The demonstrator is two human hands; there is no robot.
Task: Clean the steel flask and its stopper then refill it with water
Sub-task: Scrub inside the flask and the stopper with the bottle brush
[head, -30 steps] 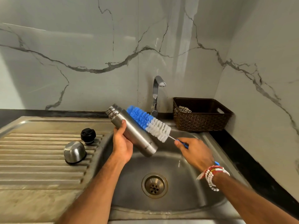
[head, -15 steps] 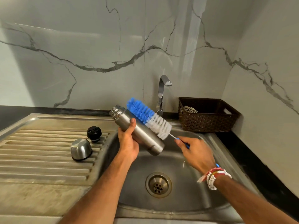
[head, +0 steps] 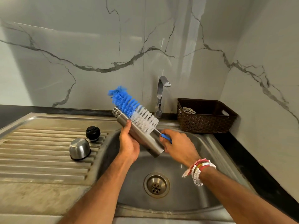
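Left hand (head: 129,145) wraps tilted flask (head: 140,135) over sink (head: 208,143). Right hand (head: 178,145) pinches brush (head: 133,109) handle; bristles lie along flask's outside. Stopper (head: 92,133) on drainboard, unwashed. Step: scrubbing. Next: steer bristles into mouth.

Both forearms extended forward, converging. Left hand (head: 129,145) — fingers wrapped, thumb up, closed in a grasp. Right hand (head: 178,145) — knuckles up, fingers pinched closed; beaded bands at wrist.
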